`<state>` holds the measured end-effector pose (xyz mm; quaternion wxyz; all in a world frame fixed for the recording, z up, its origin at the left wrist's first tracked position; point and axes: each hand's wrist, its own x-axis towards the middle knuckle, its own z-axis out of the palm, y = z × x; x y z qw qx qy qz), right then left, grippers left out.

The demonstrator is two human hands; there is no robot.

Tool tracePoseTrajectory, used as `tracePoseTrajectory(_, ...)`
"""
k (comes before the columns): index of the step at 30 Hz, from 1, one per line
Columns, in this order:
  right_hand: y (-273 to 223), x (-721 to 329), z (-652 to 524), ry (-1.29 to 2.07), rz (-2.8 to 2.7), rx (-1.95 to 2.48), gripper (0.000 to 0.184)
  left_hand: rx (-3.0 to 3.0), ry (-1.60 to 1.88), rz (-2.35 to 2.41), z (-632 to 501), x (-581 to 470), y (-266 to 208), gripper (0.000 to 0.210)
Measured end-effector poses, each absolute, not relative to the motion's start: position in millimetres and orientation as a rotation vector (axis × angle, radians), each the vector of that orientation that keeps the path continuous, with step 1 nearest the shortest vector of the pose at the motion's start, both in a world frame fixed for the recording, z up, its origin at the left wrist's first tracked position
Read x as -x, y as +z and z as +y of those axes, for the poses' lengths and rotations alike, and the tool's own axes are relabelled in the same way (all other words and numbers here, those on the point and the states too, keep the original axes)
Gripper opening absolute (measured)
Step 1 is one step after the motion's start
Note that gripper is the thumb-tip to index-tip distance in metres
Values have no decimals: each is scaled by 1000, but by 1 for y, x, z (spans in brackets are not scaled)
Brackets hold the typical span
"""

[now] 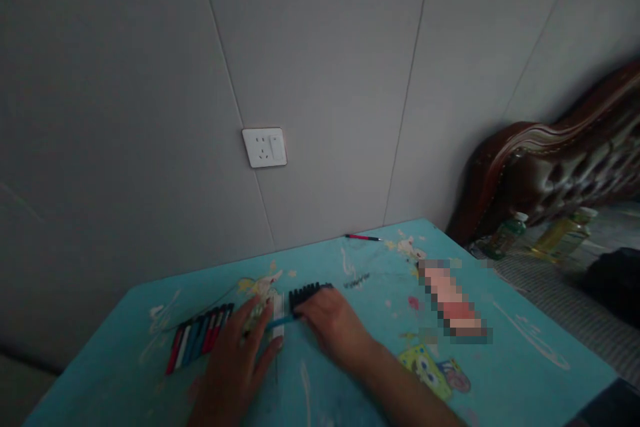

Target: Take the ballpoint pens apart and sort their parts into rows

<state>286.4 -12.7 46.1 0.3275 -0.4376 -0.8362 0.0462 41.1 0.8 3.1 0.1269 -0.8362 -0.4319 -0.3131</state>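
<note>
A blue pen [281,322] lies slantwise between my two hands. My right hand [333,320] is closed in a pinch on its right end. On the other side my left hand [240,353] has its thumb and fingers apart, with the pen's left part passing behind or between them; the contact is blurred. White slim pieces [279,333] lie just beyond the left fingers, partly covered. Touching or just behind my right hand is a row of short black pieces [304,293], like pen caps. Left of my left hand, several red, blue and white pens [195,337] lie side by side.
A blue cartoon-printed table [360,360] stands against a grey wall with a white socket [265,147]. A red and black pen [363,237] lies at the back edge. A pixelated pinkish object [453,300] is at right. Bottles [565,235] stand beside a brown headboard [550,160].
</note>
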Motion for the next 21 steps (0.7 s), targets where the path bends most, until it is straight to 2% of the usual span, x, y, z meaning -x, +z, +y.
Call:
tracePoseTrajectory(3,46,-264,-44,333,-2172,1098,24,2505,-835,-1060,-6,-24,-5,31)
tracePoseTrajectory(5,43,-262,-52,477,-2117,1123,25,2558,-788,-1004,-8,-16,-8,23)
tracePoseTrajectory(10,31,-270,-41,605,-2026,1319,42,2678,-715,-1121,-9,-19,2,29)
tracePoseTrajectory(15,26,-274,-36,476,-2101,1278,35,2814,-588,-1238,-17,-29,11,24)
tracePoseTrajectory(21,35,-282,-36,409,-2220,1114,29,2870,-710,-1220,-20,-25,1,24)
